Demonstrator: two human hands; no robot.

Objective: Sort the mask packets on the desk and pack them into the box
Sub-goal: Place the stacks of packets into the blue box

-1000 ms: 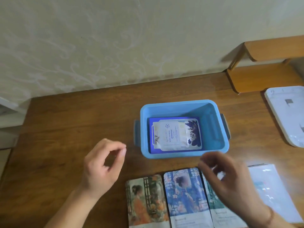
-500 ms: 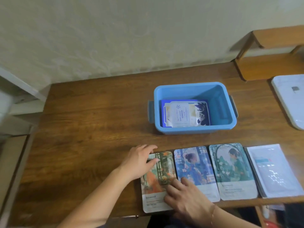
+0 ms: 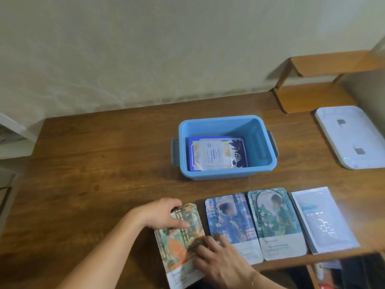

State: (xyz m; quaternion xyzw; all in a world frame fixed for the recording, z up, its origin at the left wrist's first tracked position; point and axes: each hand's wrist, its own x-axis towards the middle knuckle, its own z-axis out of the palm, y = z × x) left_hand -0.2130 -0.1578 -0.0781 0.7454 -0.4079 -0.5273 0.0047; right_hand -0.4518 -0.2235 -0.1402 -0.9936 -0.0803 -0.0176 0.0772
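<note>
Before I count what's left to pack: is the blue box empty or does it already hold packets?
Not empty. The blue box holds a white packet lying flat on a dark blue one.

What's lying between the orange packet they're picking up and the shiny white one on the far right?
Two packets side by side in the head view: a blue packet and a green packet.

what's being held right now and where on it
The orange mask packet. The left hand grips its upper left edge, thumb on its face; the right hand holds its lower right edge. The other packets lie untouched.
</note>
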